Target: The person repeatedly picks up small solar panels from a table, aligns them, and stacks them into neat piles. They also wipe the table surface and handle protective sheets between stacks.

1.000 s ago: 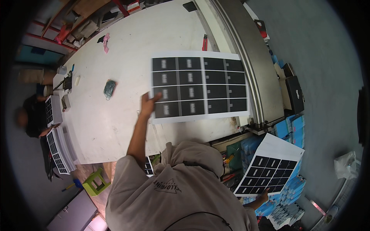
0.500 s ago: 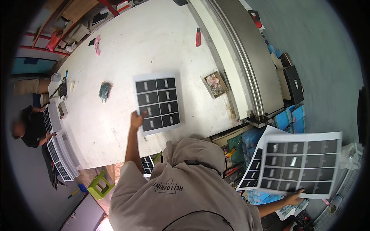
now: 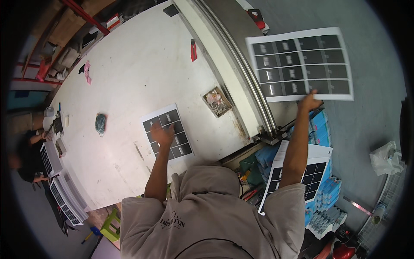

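Note:
A small printed sheet point(image 3: 182, 150) with black panels lies on the white table before me. My left hand point(image 3: 162, 135) rests on it, fingers spread. Out to the right, above the metal rail of the machine, my right hand point(image 3: 309, 102) grips the lower edge of a larger printed sheet point(image 3: 299, 64) with rows of dark panels. That sheet hangs raised, apart from the table. Lower right, more printed sheets point(image 3: 315, 175) lie beneath my right forearm, which partly hides them.
The rail point(image 3: 241, 56) runs along the table's right side. On the white table point(image 3: 129, 77) are a box of scraps point(image 3: 217, 102), a red cutter point(image 3: 193, 50) and a dark wrapped bundle point(image 3: 100, 124). At far left a person point(image 3: 32, 157) handles printed sheets.
My right hand has swung up and forward with the larger sheet, off the pile at lower right. The left hand has moved from the small sheet's edge onto its face. The view has shifted.

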